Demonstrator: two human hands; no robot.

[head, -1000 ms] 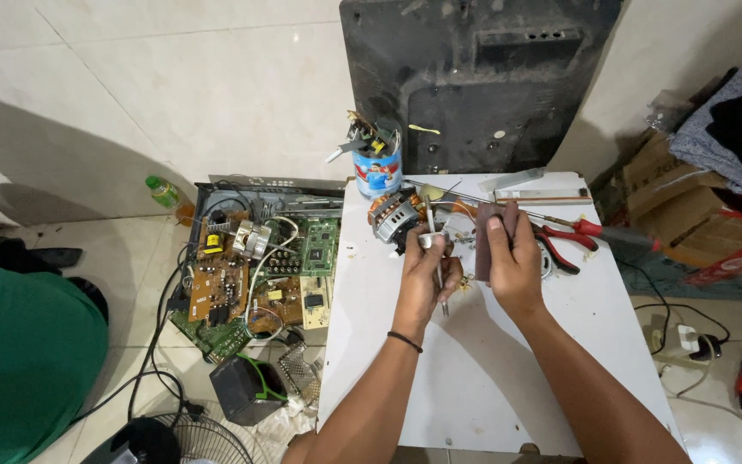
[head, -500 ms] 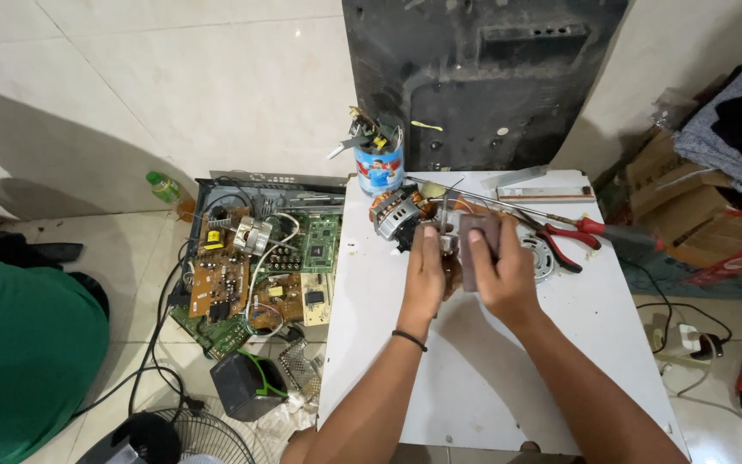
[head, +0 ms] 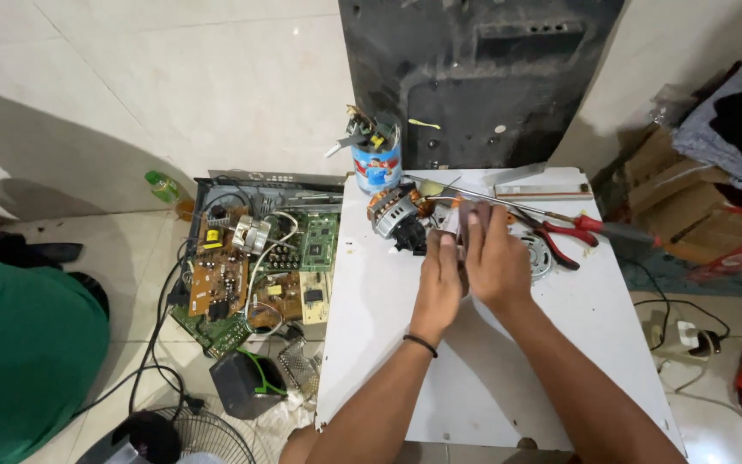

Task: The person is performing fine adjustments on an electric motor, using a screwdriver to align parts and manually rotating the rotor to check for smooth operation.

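Left hand [head: 438, 277]: closed around the near left side of the small grey part [head: 465, 216], fingers curled on it.
Right hand [head: 495, 258]: pinches the same part from the right.
Change: both hands have moved slightly nearer and left since a second ago; the grip stays the same.
Part location: above the white table [head: 560, 344], just right of the motor [head: 395, 211].
Nearby: red pliers [head: 573, 230] far right, tin of tools [head: 376, 159] far left.

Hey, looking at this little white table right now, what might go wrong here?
The motor sits just beyond both hands, left and right, which hold a small grey part; a nudge might roll it. The red-handled pliers could catch a sleeve or wrist. The tool-filled can stands near the table's back edge and may tip.
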